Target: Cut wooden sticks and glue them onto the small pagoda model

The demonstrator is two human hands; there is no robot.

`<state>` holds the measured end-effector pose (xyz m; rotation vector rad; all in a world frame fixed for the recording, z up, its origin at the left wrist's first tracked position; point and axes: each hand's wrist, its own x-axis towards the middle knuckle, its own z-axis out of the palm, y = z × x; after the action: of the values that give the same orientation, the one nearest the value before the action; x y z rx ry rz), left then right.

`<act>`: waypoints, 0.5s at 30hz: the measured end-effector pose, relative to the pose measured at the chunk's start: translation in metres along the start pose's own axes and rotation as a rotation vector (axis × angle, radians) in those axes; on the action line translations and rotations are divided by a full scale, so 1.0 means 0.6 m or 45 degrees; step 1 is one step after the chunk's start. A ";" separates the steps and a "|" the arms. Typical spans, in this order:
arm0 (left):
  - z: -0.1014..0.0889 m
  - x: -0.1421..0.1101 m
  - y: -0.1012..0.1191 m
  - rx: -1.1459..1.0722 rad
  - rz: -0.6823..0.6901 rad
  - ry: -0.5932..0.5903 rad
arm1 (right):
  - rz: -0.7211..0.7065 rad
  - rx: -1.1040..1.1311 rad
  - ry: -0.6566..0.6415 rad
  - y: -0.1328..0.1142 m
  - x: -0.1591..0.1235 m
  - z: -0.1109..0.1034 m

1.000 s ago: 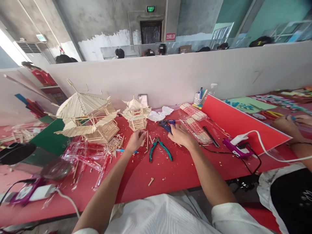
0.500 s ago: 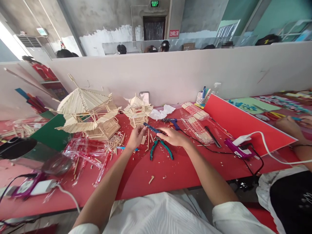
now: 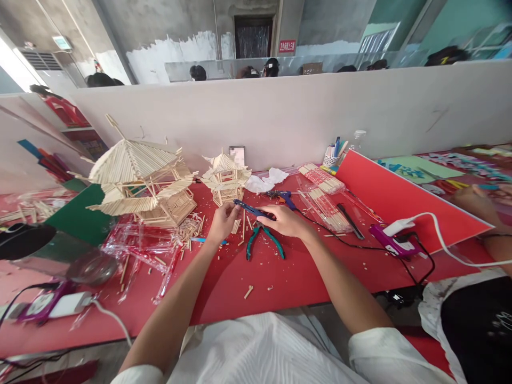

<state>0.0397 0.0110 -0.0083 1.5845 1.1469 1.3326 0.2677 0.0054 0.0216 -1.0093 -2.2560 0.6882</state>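
Note:
My right hand [image 3: 282,220] is closed around a dark blue hand tool [image 3: 248,207], which looks like pliers. The tool's tip points left and meets the fingers of my left hand [image 3: 224,220]. Those fingers are pinched together, and whatever is between them is too small to make out. Teal-handled pliers [image 3: 265,240] lie on the table just below my right hand, handles spread toward me. Right behind my hands stands a small stick pavilion [image 3: 224,178]. A larger stick pavilion [image 3: 140,181] with a tiered roof is to the left.
Clear plastic wrappers [image 3: 140,248] and stick offcuts [image 3: 191,228] litter the red table [image 3: 224,298]. A glue gun [image 3: 282,198], packs of sticks [image 3: 326,205] and a red board [image 3: 400,197] are to the right. A large clear bottle [image 3: 76,261] lies left. Another person's arm [image 3: 476,208] shows far right.
The camera view has shifted slightly. My hands stay together at the dark blue tool, and more of its handle shows beside my right hand. The objects on the table have not moved.

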 end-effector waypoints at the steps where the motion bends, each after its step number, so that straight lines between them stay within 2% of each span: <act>1: 0.000 0.000 0.000 0.008 0.001 0.006 | -0.007 -0.029 0.016 0.001 0.000 0.000; 7: -0.002 0.001 -0.004 0.055 0.030 0.015 | -0.041 -0.140 0.063 0.001 0.000 0.000; 15: -0.004 -0.001 -0.003 0.121 0.078 0.017 | -0.025 -0.140 0.059 0.001 0.002 0.005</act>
<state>0.0372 0.0112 -0.0099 1.6940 1.1937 1.3472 0.2652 0.0062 0.0199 -1.0423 -2.2815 0.5320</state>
